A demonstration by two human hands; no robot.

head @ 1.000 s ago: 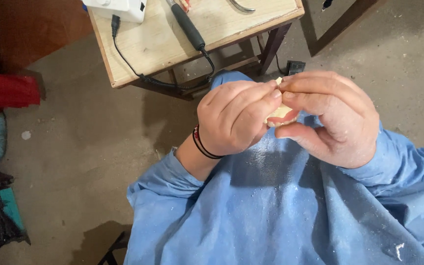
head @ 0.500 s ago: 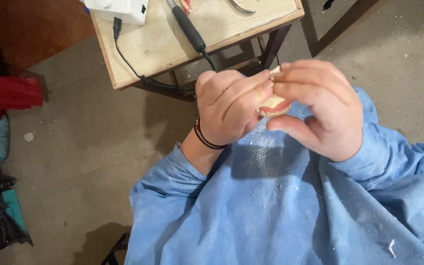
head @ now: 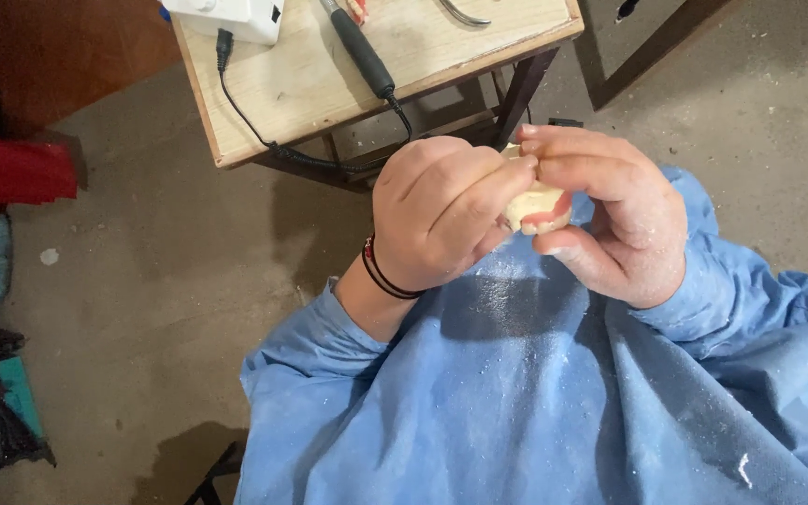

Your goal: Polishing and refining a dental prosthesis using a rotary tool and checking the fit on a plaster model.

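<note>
Both hands meet above the lap, over a dusty blue gown (head: 535,393). The left hand (head: 441,215) and right hand (head: 610,210) together hold a small cream-coloured plaster cast (head: 533,204) with a pink edge, fingers curled tightly around it so most of it is hidden. A dark band (head: 381,276) circles the left wrist. Beyond the hands, a wooden desk (head: 329,84) carries a white box (head: 226,14), a black handpiece (head: 362,51) with its cable, and a metal tool (head: 465,13).

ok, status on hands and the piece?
Left hand and right hand both gripping cream dental cast. Held above blue gown. Nothing in the way.
</note>
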